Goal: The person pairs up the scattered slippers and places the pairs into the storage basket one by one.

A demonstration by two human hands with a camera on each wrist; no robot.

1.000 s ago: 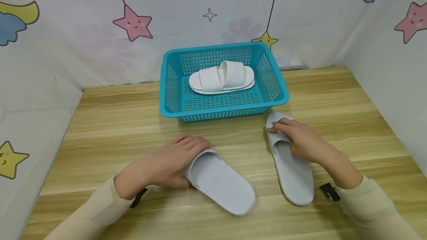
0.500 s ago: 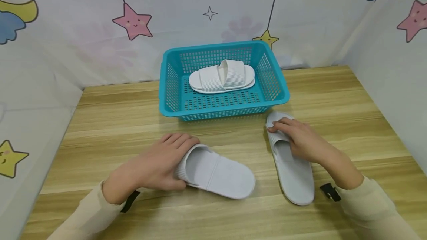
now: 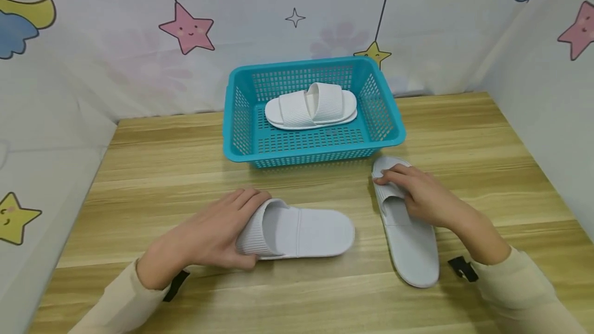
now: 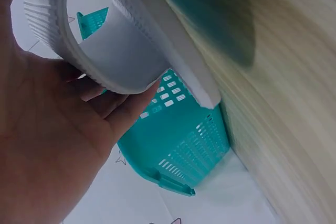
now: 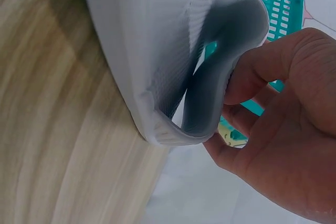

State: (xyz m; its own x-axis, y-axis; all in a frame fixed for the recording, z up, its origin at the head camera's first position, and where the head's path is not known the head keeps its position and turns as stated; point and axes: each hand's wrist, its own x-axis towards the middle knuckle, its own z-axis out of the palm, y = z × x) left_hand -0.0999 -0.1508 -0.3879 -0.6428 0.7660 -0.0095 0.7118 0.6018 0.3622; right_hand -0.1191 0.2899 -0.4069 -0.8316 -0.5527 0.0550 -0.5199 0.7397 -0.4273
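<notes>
My left hand (image 3: 209, 233) grips a light grey slipper (image 3: 325, 233) by its ribbed strap, thumb on the near side and fingers over the far side. That slipper lies crosswise, heel to the right. In the left wrist view the strap (image 4: 47, 9) arches open beside the palm. On the right, another grey slipper (image 3: 413, 254) lies lengthwise, toe toward the basket. My right hand (image 3: 429, 197) pinches its strap from the right side. The right wrist view shows fingers and thumb at the strap's edge (image 5: 252, 19). Both slippers are at the wooden tabletop (image 3: 162, 169).
A teal mesh basket (image 3: 320, 152) stands at the back middle, holding a pair of white slippers (image 3: 292, 110), one overlapping the other. The right slipper's toe is close to the basket's front right corner. White cloth (image 3: 116, 55) with printed stars surrounds the table's back and sides.
My left hand has moved left and turned its slipper from slanting, heel toward me, to nearly straight crosswise. The right hand and its slipper have stayed in place.
</notes>
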